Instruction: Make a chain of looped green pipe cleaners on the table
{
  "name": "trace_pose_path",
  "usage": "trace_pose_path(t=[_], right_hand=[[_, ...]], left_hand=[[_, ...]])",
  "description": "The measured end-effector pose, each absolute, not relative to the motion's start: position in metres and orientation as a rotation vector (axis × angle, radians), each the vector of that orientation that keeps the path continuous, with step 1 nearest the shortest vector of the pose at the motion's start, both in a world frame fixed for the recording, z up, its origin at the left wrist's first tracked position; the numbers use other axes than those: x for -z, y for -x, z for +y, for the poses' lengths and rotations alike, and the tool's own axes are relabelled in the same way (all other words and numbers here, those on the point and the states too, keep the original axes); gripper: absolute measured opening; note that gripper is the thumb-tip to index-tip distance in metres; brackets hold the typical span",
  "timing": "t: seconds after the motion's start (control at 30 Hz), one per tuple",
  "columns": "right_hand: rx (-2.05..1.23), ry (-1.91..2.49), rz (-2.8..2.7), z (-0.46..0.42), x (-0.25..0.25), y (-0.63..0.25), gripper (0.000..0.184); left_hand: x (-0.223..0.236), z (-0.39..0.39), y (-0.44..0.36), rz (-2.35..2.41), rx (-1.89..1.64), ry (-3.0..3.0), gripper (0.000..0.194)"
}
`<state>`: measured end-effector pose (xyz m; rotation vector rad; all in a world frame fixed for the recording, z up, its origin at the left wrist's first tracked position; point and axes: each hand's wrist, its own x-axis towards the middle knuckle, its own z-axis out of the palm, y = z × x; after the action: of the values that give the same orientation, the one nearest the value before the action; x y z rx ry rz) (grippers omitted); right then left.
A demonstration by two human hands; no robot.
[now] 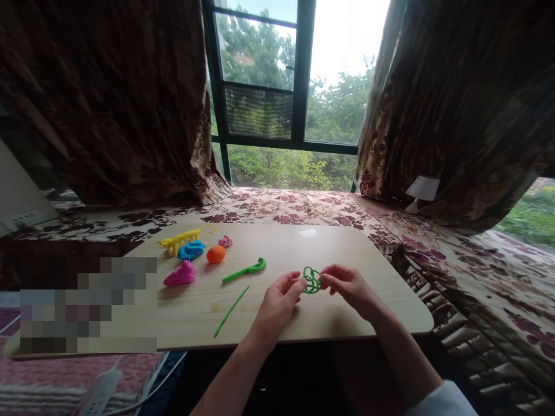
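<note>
Between my two hands is a small openwork piece of looped green modelling clay (311, 281). My left hand (281, 299) pinches its left edge between thumb and fingers. On its other side, my right hand (350, 287) grips the right edge with the fingertips. Left of my hands lies a thick green clay stick with a hooked end (243, 270). Nearer the front edge is a thin green clay strip (232, 311), lying at a slant on the wooden table (347, 242).
Farther left sit an orange clay ball (215, 254), a pink clay lump (180, 274), a blue clay piece (191, 250), a yellow clay figure (181, 240) and a small pink clay piece (225, 241). A white lamp (423, 189) stands on the patterned sill at right.
</note>
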<state>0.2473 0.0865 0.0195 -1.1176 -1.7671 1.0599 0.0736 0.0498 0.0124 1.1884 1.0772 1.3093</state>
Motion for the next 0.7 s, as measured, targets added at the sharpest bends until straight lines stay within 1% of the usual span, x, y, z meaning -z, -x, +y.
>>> trace_pose_path(t=[0.13,0.3,0.43,0.6,0.7], right_hand=[[-1.166,0.928,-1.549,0.087,-0.022,-0.243,0.023],[-1.277,0.851,-1.404,0.095,-0.027,-0.244,0.019],[-1.409,0.791,-1.362,0.103,-0.029,-0.243,0.033],[-1.36,0.899,-1.329,0.123,-0.03,-0.24,0.025],[-1.332,0.956,-1.332,0.135,-0.03,-0.24,0.025]], left_hand=[[-0.024,0.047,-0.083,0.959,-1.196,-1.101,0.032],[-0.03,0.059,-0.086,1.028,-1.262,-0.975,0.023],[-0.03,0.073,-0.085,1.044,-1.23,-0.932,0.025],[-0.026,0.093,-0.076,1.109,-1.254,-0.848,0.028],[-0.025,0.102,-0.068,1.123,-1.256,-0.81,0.027]])
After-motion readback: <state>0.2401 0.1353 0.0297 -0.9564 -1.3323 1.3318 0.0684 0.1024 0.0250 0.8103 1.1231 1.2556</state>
